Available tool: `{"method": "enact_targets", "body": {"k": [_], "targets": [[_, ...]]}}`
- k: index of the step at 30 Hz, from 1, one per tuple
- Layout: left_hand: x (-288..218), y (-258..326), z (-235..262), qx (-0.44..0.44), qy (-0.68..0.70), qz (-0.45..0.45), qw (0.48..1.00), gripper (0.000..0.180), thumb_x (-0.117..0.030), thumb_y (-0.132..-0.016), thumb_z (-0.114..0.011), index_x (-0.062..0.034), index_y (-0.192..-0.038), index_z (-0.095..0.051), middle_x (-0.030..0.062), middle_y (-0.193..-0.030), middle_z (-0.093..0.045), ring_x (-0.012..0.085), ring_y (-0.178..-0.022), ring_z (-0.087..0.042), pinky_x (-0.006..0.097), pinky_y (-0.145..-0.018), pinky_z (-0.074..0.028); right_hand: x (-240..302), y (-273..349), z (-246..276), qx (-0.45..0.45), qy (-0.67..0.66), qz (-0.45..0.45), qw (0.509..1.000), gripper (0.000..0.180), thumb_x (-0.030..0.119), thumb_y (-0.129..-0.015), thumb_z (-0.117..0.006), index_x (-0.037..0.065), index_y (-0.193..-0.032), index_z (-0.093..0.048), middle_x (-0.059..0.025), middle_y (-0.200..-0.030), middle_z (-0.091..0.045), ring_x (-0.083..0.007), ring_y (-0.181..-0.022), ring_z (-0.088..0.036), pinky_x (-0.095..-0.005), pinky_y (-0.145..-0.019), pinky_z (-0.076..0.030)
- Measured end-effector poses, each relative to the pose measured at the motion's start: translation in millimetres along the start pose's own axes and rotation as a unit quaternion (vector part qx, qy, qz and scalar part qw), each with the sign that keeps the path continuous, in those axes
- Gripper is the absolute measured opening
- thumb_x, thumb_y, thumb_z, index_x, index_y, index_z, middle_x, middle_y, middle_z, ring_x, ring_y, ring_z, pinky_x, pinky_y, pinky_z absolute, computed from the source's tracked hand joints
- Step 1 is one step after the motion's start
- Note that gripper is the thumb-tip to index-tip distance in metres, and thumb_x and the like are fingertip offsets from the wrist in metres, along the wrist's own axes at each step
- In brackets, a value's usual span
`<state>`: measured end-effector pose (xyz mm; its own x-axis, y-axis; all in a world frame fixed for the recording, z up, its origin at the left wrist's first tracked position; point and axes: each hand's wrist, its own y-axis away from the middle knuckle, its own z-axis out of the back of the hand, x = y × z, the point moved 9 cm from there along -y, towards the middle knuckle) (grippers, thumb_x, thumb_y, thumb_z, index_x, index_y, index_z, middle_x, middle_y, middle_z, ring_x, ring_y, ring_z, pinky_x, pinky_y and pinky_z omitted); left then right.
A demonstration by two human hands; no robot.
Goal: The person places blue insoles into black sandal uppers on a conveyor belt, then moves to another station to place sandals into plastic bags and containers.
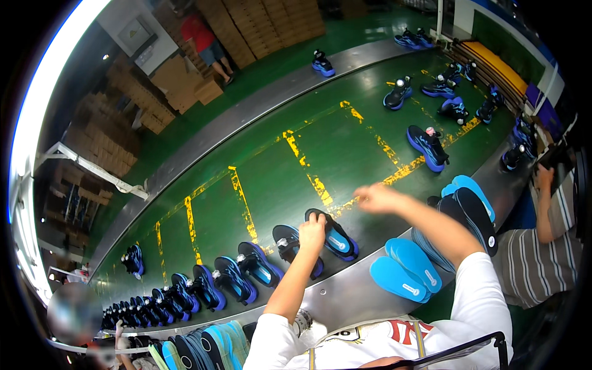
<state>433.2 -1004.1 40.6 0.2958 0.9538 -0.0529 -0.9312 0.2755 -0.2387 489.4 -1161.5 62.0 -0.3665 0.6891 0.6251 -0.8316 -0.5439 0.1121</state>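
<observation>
Setting: green conveyor belt [271, 166] with yellow markings, steel rim along its near edge; blue-and-black shoes ride it in a line that runs off to the near left.

Left hand [312, 231]: fingers curled down over the heel end of a shoe [333, 233] lying on its side at the near edge of the belt. Looks like a light grip or a press on the collar; whether the fingers reach inside the shoe I cannot tell.

Right hand [377, 197]: loosely open, palm down, hovering above the belt just right of that shoe. Nothing in it that I can make out; motion blur hides the fingertips.

Shoe position: near edge of the belt, centre of view, next shoe [295, 246] just to its left.

Insoles: two loose blue insoles [407, 268] on the steel rim to the near right; a stack of blue and black ones [465, 206] beyond them, right.

Doing it well (my judgement): keep the left hand steadying the heel so the opening stays up and clear, and work before the belt carries the shoe out of easy reach.

Nearby: another person's striped sleeve [530, 259] at far right.
</observation>
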Motion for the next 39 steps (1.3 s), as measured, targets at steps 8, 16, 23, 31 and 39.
{"method": "enact_targets", "body": {"k": [8, 16, 23, 31, 39], "targets": [[19.7, 24.6, -5.4, 0.052, 0.273, 0.064, 0.958, 0.012, -0.015, -0.070, -0.060, -0.0049, -0.077, -0.061, 0.0198, -0.123, -0.037, 0.0351, -0.078, -0.058, 0.036, -0.068, -0.047, -274.9, 94.0, 126.0, 0.002, 0.214, -0.513, 0.831, 0.062, 0.013, -0.073, -0.045, 0.030, -0.129, -0.022, -0.0114, -0.132, -0.024, -0.0318, -0.119, -0.028, -0.0445, -0.095, -0.023], [63.8, 55.0, 8.0, -0.073, 0.809, 0.359, 0.461, 0.008, -0.015, -0.072, -0.050, -0.0079, -0.069, -0.052, 0.0130, -0.117, -0.047, 0.0113, -0.044, -0.040, 0.022, -0.040, -0.031, -321.9, 75.7, 123.5, -0.002, 0.139, -0.453, 0.881, 0.041, 0.019, -0.069, -0.058, 0.009, -0.108, -0.052, -0.0171, -0.112, -0.049, -0.0315, -0.101, -0.049, -0.0386, -0.084, -0.040], [57.7, 62.1, 1.6, -0.137, 0.916, 0.311, 0.213, 0.019, -0.012, -0.062, -0.045, -0.0093, -0.045, -0.036, 0.0074, -0.067, -0.052, 0.0169, -0.053, -0.040, 0.026, -0.047, -0.031, -169.2, 5.3, 48.2, 0.033, 0.167, -0.294, 0.940, 0.028, 0.026, -0.066, -0.057, 0.006, -0.085, -0.062, -0.0163, -0.093, -0.059, -0.0291, -0.087, -0.056, -0.0376, -0.076, -0.045], [21.3, 54.1, 5.5, -0.143, 0.904, 0.375, 0.146, 0.008, -0.007, -0.065, -0.044, -0.0036, -0.057, -0.045, 0.0095, -0.071, -0.051, 0.0229, -0.069, -0.048, 0.033, -0.058, -0.041, -15.2, 52.4, -50.9, -0.024, 0.104, -0.126, 0.986, 0.021, 0.026, -0.074, -0.052, 0.014, -0.088, -0.062, -0.0124, -0.089, -0.056, -0.0299, -0.083, -0.055, -0.0408, -0.072, -0.044], [16.1, 66.7, -5.0, -0.057, 0.875, 0.347, 0.334, 0.014, 0.006, -0.060, -0.043, -0.0070, -0.066, -0.044, 0.0072, -0.059, -0.049, 0.0141, -0.039, -0.037, 0.023, -0.037, -0.027, -24.2, 196.6, -40.3, -0.163, 0.037, -0.101, 0.981, 0.037, 0.014, -0.070, -0.057, 0.003, -0.105, -0.050, -0.0175, -0.106, -0.046, -0.0345, -0.098, -0.044, -0.0394, -0.084, -0.036]]}}
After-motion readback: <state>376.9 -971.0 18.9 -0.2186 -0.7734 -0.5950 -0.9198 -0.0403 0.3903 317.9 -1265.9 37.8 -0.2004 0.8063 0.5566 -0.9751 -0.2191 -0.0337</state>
